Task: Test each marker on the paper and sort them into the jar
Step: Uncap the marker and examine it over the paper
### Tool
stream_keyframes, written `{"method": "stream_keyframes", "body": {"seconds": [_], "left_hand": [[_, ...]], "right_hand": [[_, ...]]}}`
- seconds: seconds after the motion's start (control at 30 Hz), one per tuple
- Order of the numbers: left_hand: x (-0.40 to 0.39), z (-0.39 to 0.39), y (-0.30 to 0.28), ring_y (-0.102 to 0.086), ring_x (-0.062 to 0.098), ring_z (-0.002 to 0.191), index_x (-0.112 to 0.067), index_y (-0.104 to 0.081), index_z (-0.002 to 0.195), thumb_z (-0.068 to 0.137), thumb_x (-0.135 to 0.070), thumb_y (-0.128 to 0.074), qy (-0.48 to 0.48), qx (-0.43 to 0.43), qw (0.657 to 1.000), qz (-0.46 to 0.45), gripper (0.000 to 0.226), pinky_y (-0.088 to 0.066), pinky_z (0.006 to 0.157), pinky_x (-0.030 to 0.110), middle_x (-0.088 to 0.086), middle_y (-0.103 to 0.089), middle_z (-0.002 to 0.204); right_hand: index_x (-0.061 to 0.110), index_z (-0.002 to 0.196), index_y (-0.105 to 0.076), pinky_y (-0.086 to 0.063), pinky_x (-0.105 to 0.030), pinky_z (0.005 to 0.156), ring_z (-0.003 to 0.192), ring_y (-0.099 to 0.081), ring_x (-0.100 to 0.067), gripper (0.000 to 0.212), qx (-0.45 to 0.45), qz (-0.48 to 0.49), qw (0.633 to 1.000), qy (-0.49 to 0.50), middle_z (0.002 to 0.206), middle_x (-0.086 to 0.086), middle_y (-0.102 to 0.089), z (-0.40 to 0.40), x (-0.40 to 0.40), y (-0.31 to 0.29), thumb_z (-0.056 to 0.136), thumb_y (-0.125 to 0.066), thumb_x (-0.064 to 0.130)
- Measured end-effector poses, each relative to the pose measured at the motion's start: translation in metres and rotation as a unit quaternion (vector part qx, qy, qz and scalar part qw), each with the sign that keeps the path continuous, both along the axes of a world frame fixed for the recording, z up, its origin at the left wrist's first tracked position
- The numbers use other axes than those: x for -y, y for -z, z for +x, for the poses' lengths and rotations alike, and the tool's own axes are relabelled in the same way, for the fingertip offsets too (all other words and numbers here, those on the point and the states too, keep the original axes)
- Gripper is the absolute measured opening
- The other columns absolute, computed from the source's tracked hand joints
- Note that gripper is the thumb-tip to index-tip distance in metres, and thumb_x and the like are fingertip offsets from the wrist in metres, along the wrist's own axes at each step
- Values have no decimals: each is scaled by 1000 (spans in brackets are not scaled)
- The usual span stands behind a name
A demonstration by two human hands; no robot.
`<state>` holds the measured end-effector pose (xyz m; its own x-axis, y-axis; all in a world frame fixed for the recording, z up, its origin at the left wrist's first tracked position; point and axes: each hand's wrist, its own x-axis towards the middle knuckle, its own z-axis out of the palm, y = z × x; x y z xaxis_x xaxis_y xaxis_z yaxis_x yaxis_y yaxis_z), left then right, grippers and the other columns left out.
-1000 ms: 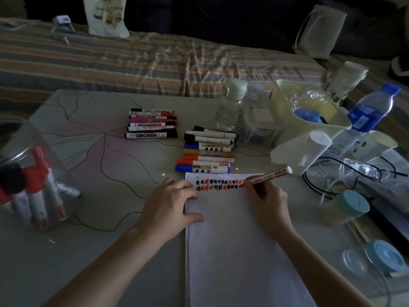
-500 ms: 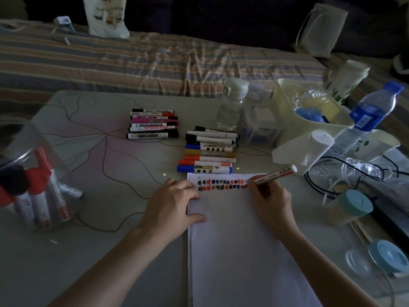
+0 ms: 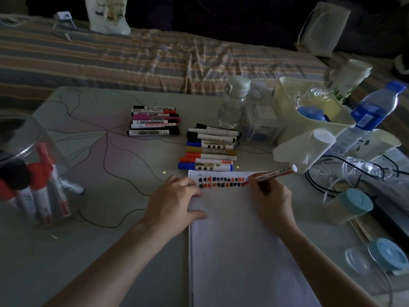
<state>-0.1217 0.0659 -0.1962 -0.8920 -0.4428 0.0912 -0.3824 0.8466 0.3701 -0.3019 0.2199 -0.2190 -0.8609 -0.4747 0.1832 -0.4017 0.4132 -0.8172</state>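
Observation:
A white sheet of paper [image 3: 239,244] lies on the table in front of me, with two rows of red, black and blue scribbles along its top edge. My right hand [image 3: 273,201] grips a red marker [image 3: 274,173], its tip on the paper at the right end of the lower row. Flat on the paper's left edge rests my left hand [image 3: 174,202], pressing it down. Two piles of capped markers lie beyond the sheet: one at centre [image 3: 210,147], one further left [image 3: 153,122]. A clear jar [image 3: 26,173] at the far left holds several red and black markers.
The right side of the table is crowded: a clear bottle [image 3: 232,100], a pale bin [image 3: 309,111], a blue-labelled water bottle [image 3: 371,114], black cables [image 3: 332,173], a blue-lidded cup [image 3: 349,204] and a blue lid [image 3: 387,253]. A striped bed lies behind.
The right hand has shifted the red marker's tip slightly along the scribble rows. The left hand stays pressed on the paper.

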Motion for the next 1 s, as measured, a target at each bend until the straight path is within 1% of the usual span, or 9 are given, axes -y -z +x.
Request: {"method": "stream_keyframes", "body": {"seconds": [0.23, 0.33, 0.47, 0.53, 0.63, 0.73, 0.83, 0.93, 1.0], "left_hand": [[3, 8, -3, -48, 10, 102, -23, -63, 119, 90, -26, -64, -15, -20, 1000, 8, 29, -41, 82, 18, -5, -53, 109], [3, 11, -5, -55, 11, 100, -22, -64, 116, 90, -17, -64, -41, -36, 998, 35, 27, -43, 81, 19, -4, -59, 108], [-1, 19, -20, -62, 3, 89, -22, -65, 102, 86, -14, -69, -110, -165, 962, 187, 18, -51, 78, 17, -10, -66, 99], [-4, 25, -33, -66, 3, 84, -24, -66, 98, 87, -11, -69, -158, -215, 902, 340, 17, -55, 75, 19, -9, -69, 95], [-8, 36, -51, -69, 16, 88, -22, -67, 95, 87, -5, -67, -216, -280, 751, 557, 19, -55, 72, 23, 4, -72, 97], [-10, 49, -58, -70, 20, 84, -13, -68, 94, 86, -4, -67, -258, -324, 630, 657, 12, -57, 76, 28, 9, -74, 91], [-15, 59, -58, -70, 20, 79, -5, -66, 94, 87, -2, -65, -277, -343, 555, 706, 8, -58, 72, 27, 14, -73, 90], [-14, 67, -57, -71, 16, 71, -1, -66, 97, 87, -1, -64, -289, -357, 505, 731, 10, -59, 65, 23, 14, -74, 83], [-9, 71, -57, -72, 15, 70, 1, -65, 100, 87, -1, -64, -287, -369, 482, 741, 13, -60, 68, 23, 14, -75, 81]], "right_hand": [[21, 86, -72, -50, -17, 62, 69, -65, -1, 11, 62, -41, 997, 36, 77, 9, -71, -1, 0, -5, 89, -68, 31], [14, 94, -71, -48, -19, 56, 59, -59, -4, 11, 129, -96, 986, 44, 74, 2, -67, 0, 0, -21, 90, -66, 23], [16, 84, -66, -45, -25, 57, 62, -52, -14, 8, 116, -89, 988, 44, 70, 0, -60, 8, 8, -62, 92, -64, 19], [14, 81, -63, -43, -26, 57, 60, -49, -14, 11, 130, -92, 987, 19, 66, 1, -57, 24, 13, -82, 91, -65, 17], [5, 93, -64, -46, -26, 58, 61, -50, -14, 15, 184, -112, 976, -33, 67, -3, -59, 62, 15, -101, 88, -68, 19], [5, 98, -65, -48, -27, 62, 65, -55, -15, 19, 271, -159, 946, -78, 74, -6, -63, 101, 15, -105, 89, -66, 21], [3, 98, -67, -50, -32, 66, 71, -63, -18, 27, 311, -202, 924, -94, 81, -10, -69, 131, 20, -103, 92, -58, 29], [4, 95, -69, -50, -31, 62, 71, -65, -18, 28, 286, -204, 931, -97, 82, -12, -71, 146, 26, -99, 94, -56, 29], [4, 93, -69, -49, -30, 59, 69, -65, -17, 27, 264, -207, 938, -90, 80, -12, -71, 151, 30, -99, 95, -56, 27]]}}
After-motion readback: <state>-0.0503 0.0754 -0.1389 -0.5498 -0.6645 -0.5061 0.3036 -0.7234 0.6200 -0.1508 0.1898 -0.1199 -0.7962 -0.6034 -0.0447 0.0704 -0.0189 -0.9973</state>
